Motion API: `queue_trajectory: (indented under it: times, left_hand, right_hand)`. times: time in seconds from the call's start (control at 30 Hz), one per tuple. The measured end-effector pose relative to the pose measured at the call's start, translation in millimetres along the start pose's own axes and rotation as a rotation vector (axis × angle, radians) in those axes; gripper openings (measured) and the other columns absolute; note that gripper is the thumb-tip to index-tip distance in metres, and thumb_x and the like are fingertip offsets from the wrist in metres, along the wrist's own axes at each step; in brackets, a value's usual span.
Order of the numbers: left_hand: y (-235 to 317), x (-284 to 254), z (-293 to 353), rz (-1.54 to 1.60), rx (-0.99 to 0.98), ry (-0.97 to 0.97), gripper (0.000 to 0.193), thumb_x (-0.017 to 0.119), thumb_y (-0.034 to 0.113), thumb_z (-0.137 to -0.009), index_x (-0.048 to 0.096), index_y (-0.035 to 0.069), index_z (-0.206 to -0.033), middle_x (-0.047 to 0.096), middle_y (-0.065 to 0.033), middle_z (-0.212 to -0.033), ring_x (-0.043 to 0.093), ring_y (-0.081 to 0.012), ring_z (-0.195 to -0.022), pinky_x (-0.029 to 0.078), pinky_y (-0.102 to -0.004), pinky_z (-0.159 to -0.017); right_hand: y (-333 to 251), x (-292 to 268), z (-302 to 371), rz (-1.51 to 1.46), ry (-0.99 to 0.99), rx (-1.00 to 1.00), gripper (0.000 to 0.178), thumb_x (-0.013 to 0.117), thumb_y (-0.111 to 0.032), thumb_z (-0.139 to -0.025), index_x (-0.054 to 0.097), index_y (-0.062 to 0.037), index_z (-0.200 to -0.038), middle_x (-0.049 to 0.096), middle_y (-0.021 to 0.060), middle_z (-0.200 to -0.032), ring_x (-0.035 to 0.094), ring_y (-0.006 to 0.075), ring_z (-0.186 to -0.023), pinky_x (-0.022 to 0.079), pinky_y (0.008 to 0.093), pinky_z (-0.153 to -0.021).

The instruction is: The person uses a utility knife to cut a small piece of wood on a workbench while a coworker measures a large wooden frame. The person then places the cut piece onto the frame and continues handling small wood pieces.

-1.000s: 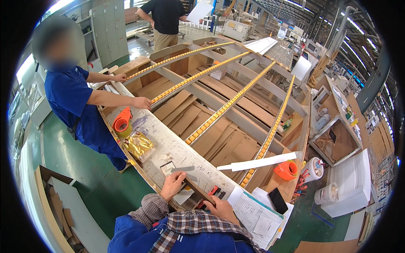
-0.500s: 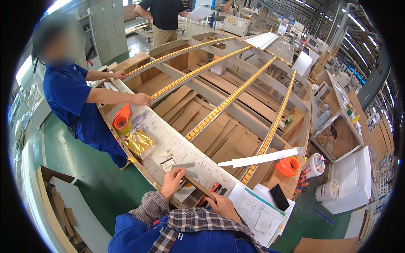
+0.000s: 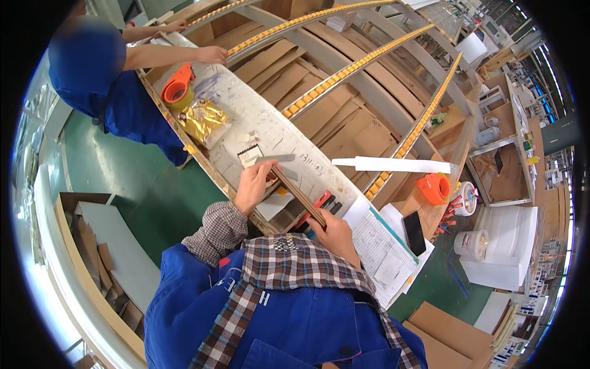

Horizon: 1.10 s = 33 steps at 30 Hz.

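Note:
Both my hands grip a narrow brown strip (image 3: pixel 299 195), which looks like wood, over the near edge of the white worktop. My left hand (image 3: pixel 251 187) is closed on its far left end. Around the near right end, the fingers of my right hand (image 3: pixel 337 235) are closed. Below the strip, an open compartment holds a white paper (image 3: pixel 273 205). Close to my left hand lie a grey blade-like piece (image 3: pixel 278 158) and a small notepad (image 3: pixel 249 155). Black and red tools (image 3: pixel 326 202) lie just beyond my right hand.
A co-worker in blue (image 3: pixel 117 67) stands at the left, one hand at a yellow roller track (image 3: pixel 344 72). An orange tape dispenser (image 3: pixel 178 89) and a gold packet (image 3: pixel 203 121) lie nearby. To the right are a clipboard (image 3: pixel 381 246), a phone (image 3: pixel 413 234) and another orange dispenser (image 3: pixel 434 188).
My view has tipped downward, showing more of my clothing. The brown strip has turned slightly in my hands, and its lined edge shows more. Both hands still hold it.

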<state>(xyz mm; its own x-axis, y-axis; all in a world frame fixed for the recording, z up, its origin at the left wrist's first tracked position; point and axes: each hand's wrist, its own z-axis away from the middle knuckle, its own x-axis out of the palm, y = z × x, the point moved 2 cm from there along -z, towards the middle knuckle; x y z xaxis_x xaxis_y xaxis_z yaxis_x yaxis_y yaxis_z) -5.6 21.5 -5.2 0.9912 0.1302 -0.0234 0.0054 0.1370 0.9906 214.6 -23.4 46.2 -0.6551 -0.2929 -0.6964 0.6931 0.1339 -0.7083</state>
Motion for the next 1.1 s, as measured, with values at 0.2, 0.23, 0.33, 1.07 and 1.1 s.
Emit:
queue_trajectory:
  times: [0.2, 0.23, 0.33, 1.07, 1.1]
  left_hand:
    - [3.5, -0.4, -0.4, -0.048, 0.006, -0.004, 0.042, 0.032, 0.028, -0.095, 0.060, -0.003, -0.102, 0.064, -0.0070, -0.091, 0.057, -0.0147, -0.075, 0.046, -0.0277, -0.073]
    - [3.2, -0.6, -1.1, -0.059, 0.009, -0.005, 0.042, 0.032, 0.027, -0.095, 0.061, -0.003, -0.102, 0.064, -0.0070, -0.091, 0.056, -0.0147, -0.075, 0.045, -0.0277, -0.073]
    - [8.0, -0.4, 0.2, -0.073, 0.000, -0.018, 0.042, 0.031, 0.026, -0.095, 0.061, -0.003, -0.101, 0.063, -0.0074, -0.090, 0.056, -0.0145, -0.075, 0.045, -0.0276, -0.074]
    - [5.7, 1.4, 0.6, -0.061, -0.060, 0.005, 0.038, 0.041, 0.028, -0.092, 0.063, -0.002, -0.096, 0.062, -0.0084, -0.082, 0.056, -0.0132, -0.074, 0.045, -0.0259, -0.070]
    - [6.7, 1.5, 1.0, -0.061, -0.046, 0.020, 0.038, 0.042, 0.029, -0.091, 0.064, -0.002, -0.095, 0.062, -0.0093, -0.080, 0.056, -0.0127, -0.073, 0.046, -0.0258, -0.068]
  right_hand:
    - [3.4, 1.4, -2.1, 0.020, 0.002, -0.002, 0.033, 0.064, -0.027, -0.080, 0.060, -0.0063, -0.104, 0.064, 0.0163, -0.074, 0.063, 0.0323, -0.067, 0.048, 0.0357, -0.058]
    - [3.7, 1.6, -2.6, 0.022, 0.003, 0.002, 0.033, 0.065, -0.027, -0.080, 0.060, -0.0061, -0.105, 0.064, 0.0162, -0.075, 0.063, 0.0322, -0.067, 0.049, 0.0356, -0.058]
    - [1.7, 0.4, -2.3, 0.003, 0.002, 0.024, 0.032, 0.063, -0.029, -0.080, 0.059, -0.0080, -0.104, 0.064, 0.0158, -0.076, 0.062, 0.0330, -0.069, 0.048, 0.0383, -0.059]
    - [3.4, 1.4, -2.4, 0.020, -0.033, 0.040, 0.033, 0.061, -0.032, -0.081, 0.058, -0.0089, -0.105, 0.064, 0.0148, -0.076, 0.062, 0.0324, -0.069, 0.048, 0.0383, -0.059]
    - [3.0, 1.1, -2.9, 0.029, -0.041, 0.049, 0.034, 0.063, -0.031, -0.081, 0.058, -0.0079, -0.105, 0.065, 0.0147, -0.076, 0.063, 0.0313, -0.069, 0.049, 0.0368, -0.059]
